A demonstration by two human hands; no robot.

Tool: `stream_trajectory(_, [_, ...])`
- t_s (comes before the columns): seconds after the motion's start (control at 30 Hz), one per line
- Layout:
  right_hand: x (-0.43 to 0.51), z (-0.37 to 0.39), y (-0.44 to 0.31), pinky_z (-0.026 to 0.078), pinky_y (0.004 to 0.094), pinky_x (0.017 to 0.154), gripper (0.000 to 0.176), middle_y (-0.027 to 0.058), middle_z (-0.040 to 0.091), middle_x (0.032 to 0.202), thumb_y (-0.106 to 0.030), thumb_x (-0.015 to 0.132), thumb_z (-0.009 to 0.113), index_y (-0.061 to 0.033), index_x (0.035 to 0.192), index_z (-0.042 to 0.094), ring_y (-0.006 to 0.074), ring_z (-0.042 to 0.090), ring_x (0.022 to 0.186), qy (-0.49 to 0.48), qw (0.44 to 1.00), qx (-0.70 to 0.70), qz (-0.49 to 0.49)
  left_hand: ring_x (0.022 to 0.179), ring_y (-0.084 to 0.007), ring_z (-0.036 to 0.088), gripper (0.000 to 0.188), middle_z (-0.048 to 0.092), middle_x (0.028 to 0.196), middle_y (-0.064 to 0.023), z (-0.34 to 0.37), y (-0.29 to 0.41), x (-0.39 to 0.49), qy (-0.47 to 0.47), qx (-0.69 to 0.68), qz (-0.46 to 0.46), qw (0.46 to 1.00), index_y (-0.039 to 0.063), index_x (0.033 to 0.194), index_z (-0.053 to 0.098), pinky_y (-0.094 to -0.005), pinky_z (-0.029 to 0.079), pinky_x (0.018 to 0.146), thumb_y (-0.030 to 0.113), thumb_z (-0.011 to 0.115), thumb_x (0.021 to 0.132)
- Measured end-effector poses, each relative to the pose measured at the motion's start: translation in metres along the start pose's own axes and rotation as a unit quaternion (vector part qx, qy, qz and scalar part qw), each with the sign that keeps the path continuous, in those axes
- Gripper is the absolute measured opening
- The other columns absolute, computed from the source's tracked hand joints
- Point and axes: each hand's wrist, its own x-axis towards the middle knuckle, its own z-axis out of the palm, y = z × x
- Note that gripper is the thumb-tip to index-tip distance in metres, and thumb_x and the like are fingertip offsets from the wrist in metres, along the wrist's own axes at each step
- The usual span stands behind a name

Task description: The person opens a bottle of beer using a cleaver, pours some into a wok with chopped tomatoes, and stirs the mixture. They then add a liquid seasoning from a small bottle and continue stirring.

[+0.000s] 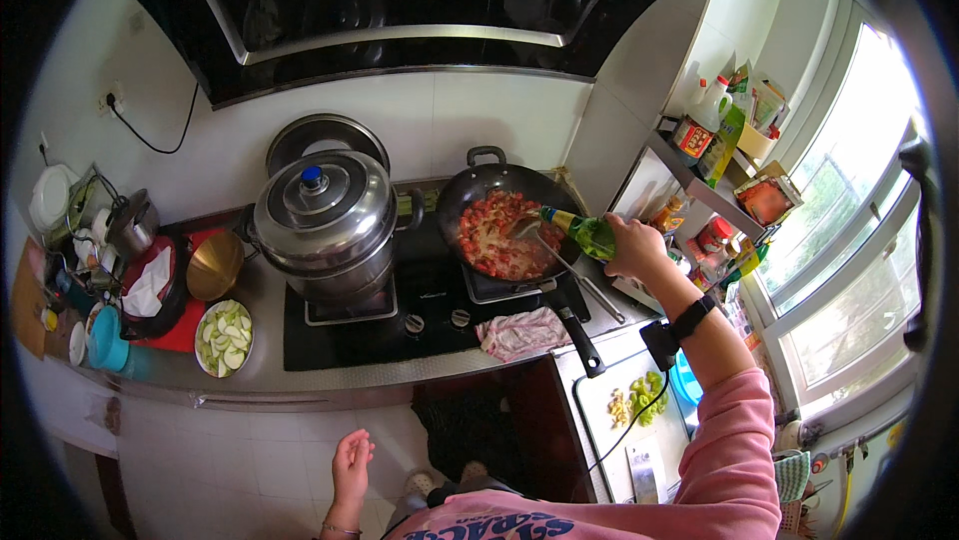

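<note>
My right hand (pixel 637 248) grips a green glass bottle (pixel 596 236), tilted with its neck pointing left over a black wok (pixel 453 214). Chopped red food in sauce (pixel 494 236), which looks like tomato, covers the wok's bottom. A metal spatula (pixel 577 274) rests in the wok, its handle leaning out over the near right rim. Whether liquid is leaving the bottle is too small to tell. My left hand (pixel 352 461) hangs low in front of the counter, holding nothing, with its fingers slightly curled and partly spread.
A lidded steel steamer pot (pixel 322 233) occupies the left burner. Left of it sit a plate of sliced green vegetable (pixel 225 338) and a brass-coloured bowl (pixel 215 266). A cutting board (pixel 592 390) holds chopped peppers (pixel 648 398) and a cleaver (pixel 643 472). A pink cloth (pixel 524 332) lies by the wok handle (pixel 581 341).
</note>
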Motion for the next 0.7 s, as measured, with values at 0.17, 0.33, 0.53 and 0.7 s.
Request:
stream_trajectory(0.17, [-0.005, -0.013, 0.004, 0.055, 0.0367, 0.078, 0.099, 0.0138, 0.065, 0.105, -0.037, 0.054, 0.081, -0.0151, 0.139, 0.037, 0.0269, 0.065, 0.097, -0.008, 1.0, -0.025, 0.006, 0.093, -0.0123, 0.06, 0.028, 0.06, 0.112, -0.0044, -0.008, -0.006, -0.002, 0.007, 0.008, 0.005, 1.0, 0.005, 0.119, 0.054, -0.0256, 0.049, 0.078, 0.021, 0.054, 0.097])
stream_trajectory(0.33, [-0.017, -0.019, 0.013, 0.053, 0.0372, 0.081, 0.099, 0.013, 0.064, 0.103, -0.038, 0.053, 0.081, -0.0153, 0.139, 0.038, 0.0279, 0.064, 0.099, -0.023, 0.998, -0.051, 0.0, 0.093, -0.0129, 0.06, 0.027, 0.06, 0.113, -0.0048, -0.01, -0.012, -0.002, 0.012, 0.01, -0.007, 1.0, 0.006, 0.12, 0.054, -0.0265, 0.049, 0.079, 0.021, 0.054, 0.097])
stream_trajectory(0.53, [-0.028, -0.017, 0.022, 0.055, 0.0357, 0.079, 0.103, 0.013, 0.065, 0.106, -0.038, 0.052, 0.084, -0.0177, 0.141, 0.036, 0.0264, 0.065, 0.098, -0.005, 0.999, -0.051, 0.001, 0.093, -0.0127, 0.06, 0.028, 0.06, 0.113, -0.0053, -0.005, -0.009, -0.001, 0.003, 0.014, -0.009, 1.0, 0.006, 0.12, 0.054, -0.026, 0.049, 0.079, 0.022, 0.055, 0.097])
stream_trajectory(0.7, [-0.032, -0.01, 0.03, 0.054, 0.0364, 0.08, 0.101, 0.0133, 0.064, 0.106, -0.038, 0.052, 0.083, -0.017, 0.139, 0.037, 0.0269, 0.065, 0.099, -0.024, 0.999, -0.037, 0.026, 0.093, -0.0126, 0.06, 0.029, 0.06, 0.112, -0.0055, -0.005, -0.008, -0.001, 0.0, 0.006, -0.011, 1.0, 0.004, 0.12, 0.053, -0.0249, 0.048, 0.079, 0.022, 0.055, 0.096])
